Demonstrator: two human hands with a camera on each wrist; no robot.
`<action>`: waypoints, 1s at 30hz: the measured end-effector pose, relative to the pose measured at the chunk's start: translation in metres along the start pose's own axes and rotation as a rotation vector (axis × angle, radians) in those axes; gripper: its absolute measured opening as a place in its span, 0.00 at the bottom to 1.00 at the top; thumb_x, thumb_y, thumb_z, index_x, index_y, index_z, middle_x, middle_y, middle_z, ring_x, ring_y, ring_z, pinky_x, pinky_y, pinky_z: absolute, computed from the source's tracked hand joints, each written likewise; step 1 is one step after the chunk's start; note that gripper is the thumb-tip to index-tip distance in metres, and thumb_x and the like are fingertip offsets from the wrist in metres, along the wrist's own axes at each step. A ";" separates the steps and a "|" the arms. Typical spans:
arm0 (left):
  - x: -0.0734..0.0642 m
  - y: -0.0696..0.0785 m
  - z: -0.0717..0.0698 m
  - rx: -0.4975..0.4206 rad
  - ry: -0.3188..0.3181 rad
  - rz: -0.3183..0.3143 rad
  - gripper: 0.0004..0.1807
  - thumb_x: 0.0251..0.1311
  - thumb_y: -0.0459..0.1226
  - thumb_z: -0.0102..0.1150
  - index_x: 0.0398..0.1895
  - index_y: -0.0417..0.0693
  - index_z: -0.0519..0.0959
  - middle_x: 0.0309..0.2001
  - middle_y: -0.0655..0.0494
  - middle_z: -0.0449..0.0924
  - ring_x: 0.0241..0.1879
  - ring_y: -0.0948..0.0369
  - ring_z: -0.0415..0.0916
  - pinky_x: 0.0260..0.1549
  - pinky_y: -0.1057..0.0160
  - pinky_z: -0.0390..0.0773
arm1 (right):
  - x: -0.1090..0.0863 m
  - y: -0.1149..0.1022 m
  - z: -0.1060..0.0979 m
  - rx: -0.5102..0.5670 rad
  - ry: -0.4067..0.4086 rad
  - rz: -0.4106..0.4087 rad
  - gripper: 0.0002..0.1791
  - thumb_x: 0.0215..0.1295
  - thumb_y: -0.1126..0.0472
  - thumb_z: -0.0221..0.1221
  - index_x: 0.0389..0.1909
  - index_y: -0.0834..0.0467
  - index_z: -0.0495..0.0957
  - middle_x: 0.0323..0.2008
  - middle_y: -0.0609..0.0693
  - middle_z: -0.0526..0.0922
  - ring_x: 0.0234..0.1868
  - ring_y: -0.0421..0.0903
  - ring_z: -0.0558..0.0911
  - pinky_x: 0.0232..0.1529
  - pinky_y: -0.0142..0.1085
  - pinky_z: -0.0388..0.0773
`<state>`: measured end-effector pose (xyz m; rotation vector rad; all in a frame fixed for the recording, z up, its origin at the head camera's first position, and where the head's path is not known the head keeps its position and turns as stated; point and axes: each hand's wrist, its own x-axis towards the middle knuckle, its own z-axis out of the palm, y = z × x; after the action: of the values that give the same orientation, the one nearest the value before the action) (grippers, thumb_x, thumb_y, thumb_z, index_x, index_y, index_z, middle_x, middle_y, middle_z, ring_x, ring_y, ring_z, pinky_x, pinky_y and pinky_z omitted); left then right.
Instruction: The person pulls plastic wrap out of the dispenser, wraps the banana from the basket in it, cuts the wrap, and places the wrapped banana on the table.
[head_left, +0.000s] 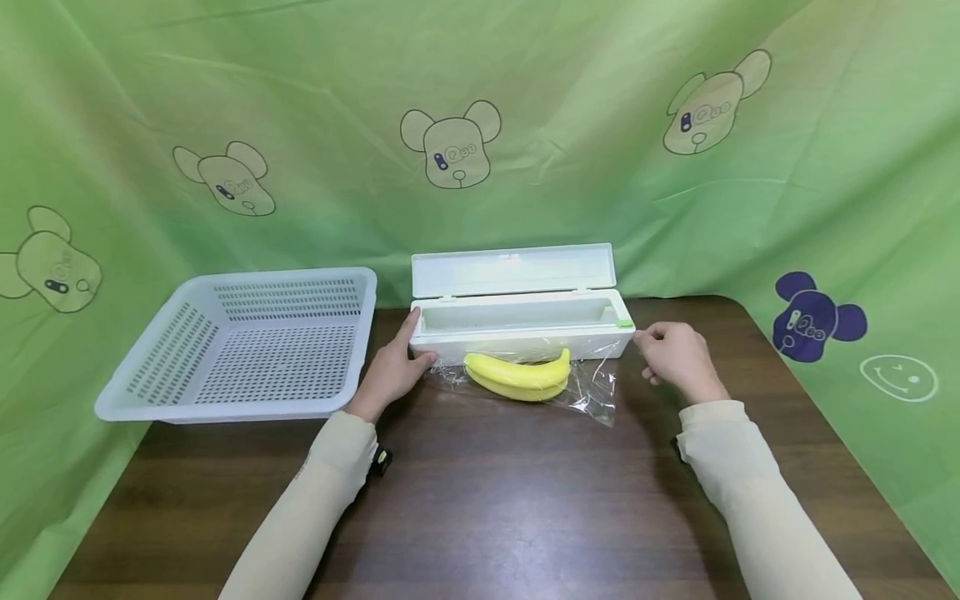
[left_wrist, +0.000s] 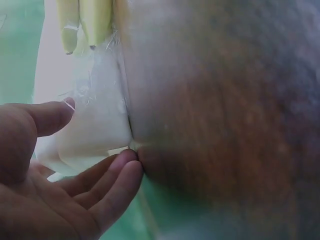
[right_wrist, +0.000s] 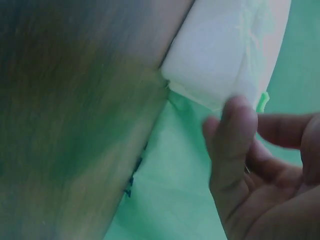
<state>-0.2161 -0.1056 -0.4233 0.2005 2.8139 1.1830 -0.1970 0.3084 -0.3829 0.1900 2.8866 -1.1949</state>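
Observation:
A long white cling film dispenser box (head_left: 517,342) stands on the table, its lid (head_left: 513,271) raised at the back. Clear film (head_left: 597,392) comes down its front onto the table, with yellow bananas (head_left: 517,377) lying on it. My left hand (head_left: 393,371) holds the box's left end, thumb at the front face and the other fingers around the end. At the right end, beside the green slider (head_left: 624,323), is my right hand (head_left: 675,354). Its thumb and index finger (right_wrist: 240,120) come together there; I cannot tell whether they pinch the film's edge.
A white perforated plastic basket (head_left: 281,362) stands on the left of the brown wooden table (head_left: 480,517). Green printed cloth (head_left: 315,108) hangs behind the table and at both sides, close behind the raised lid.

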 end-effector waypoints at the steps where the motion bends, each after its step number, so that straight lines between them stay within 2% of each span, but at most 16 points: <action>1: -0.001 0.000 0.000 0.009 0.003 -0.005 0.47 0.71 0.46 0.60 0.83 0.61 0.42 0.66 0.36 0.71 0.58 0.41 0.75 0.57 0.42 0.71 | 0.000 0.000 0.002 0.041 -0.045 0.008 0.22 0.77 0.55 0.51 0.49 0.73 0.78 0.36 0.67 0.85 0.21 0.47 0.84 0.26 0.40 0.83; 3: -0.003 0.001 0.000 0.023 0.017 -0.011 0.48 0.70 0.46 0.60 0.83 0.59 0.41 0.65 0.34 0.72 0.57 0.40 0.75 0.56 0.41 0.72 | 0.001 0.000 0.006 0.121 -0.114 0.018 0.24 0.77 0.55 0.51 0.52 0.77 0.76 0.43 0.71 0.83 0.22 0.47 0.84 0.25 0.39 0.84; 5: -0.004 0.003 0.001 0.029 0.038 -0.017 0.49 0.69 0.45 0.61 0.83 0.55 0.40 0.65 0.33 0.71 0.58 0.39 0.75 0.55 0.41 0.72 | 0.002 0.001 0.010 0.206 -0.162 0.034 0.25 0.77 0.57 0.53 0.55 0.78 0.74 0.46 0.71 0.83 0.22 0.46 0.84 0.25 0.39 0.83; 10: -0.006 0.006 0.003 0.004 0.073 -0.081 0.54 0.66 0.47 0.63 0.82 0.46 0.37 0.59 0.29 0.75 0.51 0.38 0.78 0.50 0.41 0.75 | 0.003 0.002 0.017 0.350 -0.168 0.032 0.19 0.74 0.62 0.57 0.52 0.77 0.75 0.40 0.64 0.86 0.19 0.42 0.81 0.21 0.36 0.81; 14: -0.008 0.008 0.003 0.010 0.073 -0.133 0.53 0.66 0.49 0.63 0.81 0.41 0.40 0.63 0.30 0.72 0.56 0.38 0.76 0.53 0.41 0.74 | 0.003 -0.001 0.021 0.372 -0.130 -0.040 0.15 0.73 0.64 0.58 0.47 0.76 0.77 0.36 0.58 0.86 0.18 0.42 0.80 0.19 0.35 0.79; 16: -0.009 0.008 0.003 0.006 0.071 -0.134 0.51 0.66 0.49 0.63 0.81 0.40 0.44 0.62 0.32 0.74 0.57 0.40 0.75 0.53 0.42 0.74 | 0.003 -0.002 0.023 0.374 -0.114 -0.063 0.15 0.73 0.64 0.57 0.46 0.75 0.77 0.36 0.58 0.86 0.17 0.42 0.80 0.18 0.35 0.79; 18: -0.009 0.008 0.004 -0.013 0.070 -0.120 0.49 0.66 0.47 0.64 0.81 0.42 0.47 0.55 0.36 0.79 0.52 0.44 0.78 0.49 0.44 0.77 | 0.003 -0.003 0.024 0.379 -0.103 -0.073 0.14 0.73 0.64 0.57 0.45 0.75 0.78 0.36 0.60 0.86 0.17 0.42 0.80 0.18 0.35 0.79; 21: -0.010 0.008 0.005 -0.057 0.085 -0.081 0.45 0.64 0.38 0.62 0.80 0.47 0.51 0.38 0.47 0.83 0.40 0.52 0.81 0.41 0.50 0.77 | 0.004 -0.002 0.025 0.384 -0.097 -0.076 0.14 0.73 0.64 0.57 0.45 0.75 0.78 0.38 0.62 0.86 0.17 0.42 0.80 0.18 0.35 0.79; 23: -0.012 0.007 0.004 -0.090 0.095 -0.074 0.46 0.61 0.33 0.60 0.81 0.48 0.50 0.31 0.52 0.83 0.35 0.55 0.80 0.39 0.53 0.76 | 0.003 -0.002 0.025 0.389 -0.097 -0.080 0.15 0.73 0.64 0.57 0.45 0.75 0.77 0.38 0.61 0.87 0.17 0.42 0.80 0.19 0.35 0.79; 25: -0.014 0.007 0.004 -0.106 0.112 -0.083 0.48 0.59 0.32 0.58 0.82 0.48 0.47 0.29 0.55 0.82 0.33 0.57 0.79 0.39 0.55 0.74 | 0.002 -0.002 0.025 0.405 -0.097 -0.087 0.15 0.73 0.64 0.58 0.46 0.75 0.77 0.37 0.59 0.87 0.18 0.42 0.80 0.19 0.35 0.79; 30: -0.021 0.012 0.004 -0.148 0.129 -0.150 0.51 0.66 0.42 0.60 0.82 0.47 0.39 0.32 0.53 0.83 0.33 0.56 0.79 0.33 0.56 0.73 | 0.001 -0.003 0.025 0.483 -0.098 -0.136 0.14 0.72 0.64 0.59 0.45 0.76 0.77 0.37 0.49 0.89 0.18 0.44 0.80 0.18 0.34 0.78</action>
<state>-0.1936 -0.0976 -0.4175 -0.0981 2.7717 1.4077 -0.1994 0.2887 -0.3983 -0.0636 2.5128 -1.8503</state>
